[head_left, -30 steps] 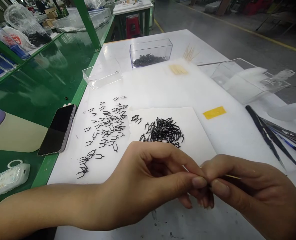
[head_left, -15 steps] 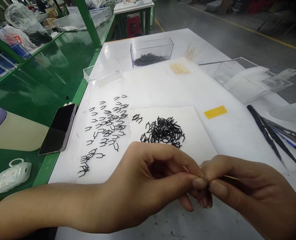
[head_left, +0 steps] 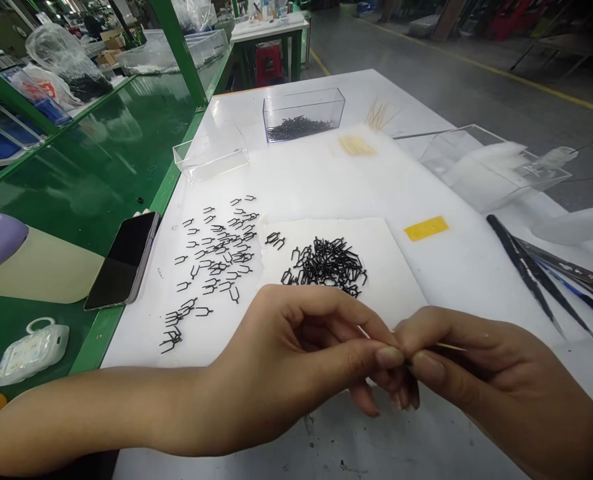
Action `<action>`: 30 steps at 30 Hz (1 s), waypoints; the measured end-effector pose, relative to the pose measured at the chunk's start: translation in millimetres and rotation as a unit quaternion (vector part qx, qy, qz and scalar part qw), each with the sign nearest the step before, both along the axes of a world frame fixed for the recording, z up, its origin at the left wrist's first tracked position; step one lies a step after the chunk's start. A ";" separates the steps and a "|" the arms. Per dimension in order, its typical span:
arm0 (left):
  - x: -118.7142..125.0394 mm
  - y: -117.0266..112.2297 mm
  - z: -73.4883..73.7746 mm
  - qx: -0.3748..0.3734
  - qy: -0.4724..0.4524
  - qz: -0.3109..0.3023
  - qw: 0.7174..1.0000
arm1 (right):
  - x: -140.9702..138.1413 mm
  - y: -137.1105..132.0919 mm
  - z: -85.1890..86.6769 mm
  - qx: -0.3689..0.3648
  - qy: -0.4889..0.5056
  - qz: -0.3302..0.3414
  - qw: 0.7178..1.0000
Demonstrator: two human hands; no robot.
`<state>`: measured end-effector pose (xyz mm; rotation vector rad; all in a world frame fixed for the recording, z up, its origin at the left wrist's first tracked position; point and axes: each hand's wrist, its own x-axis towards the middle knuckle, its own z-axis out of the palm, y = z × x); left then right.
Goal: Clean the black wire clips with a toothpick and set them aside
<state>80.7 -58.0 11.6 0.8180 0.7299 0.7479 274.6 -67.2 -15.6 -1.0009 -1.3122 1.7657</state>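
My left hand (head_left: pixel 321 357) and my right hand (head_left: pixel 491 373) meet fingertip to fingertip above the near part of the table. The left thumb and index finger are pinched together; whatever they grip is hidden by the fingertips. A thin pale wooden stick (head_left: pixel 451 347) shows between the fingers of my right hand, whose thumb and index finger are closed. Just beyond the hands, a heap of small black forked parts (head_left: pixel 333 263) lies on a white sheet (head_left: pixel 391 267). More loose black forked parts (head_left: pixel 221 247) are spread over the table to the left.
A clear box of black parts (head_left: pixel 303 115) stands at the back, near pale wooden sticks (head_left: pixel 356 145). Tweezers (head_left: pixel 526 273) and a yellow strip (head_left: pixel 426 229) lie right. A phone (head_left: pixel 122 260) rests on the left edge, beside a purple-topped bottle (head_left: pixel 36 263).
Both hands stay pinched together and have shifted slightly left in the picture. The view has tilted a little, so the background sits lower. The black parts lie as before.
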 end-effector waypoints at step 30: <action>0.5 -2.9 1.5 -0.001 0.010 0.011 1.000 | 1.1 -2.2 -2.4 0.001 0.003 0.006 1.000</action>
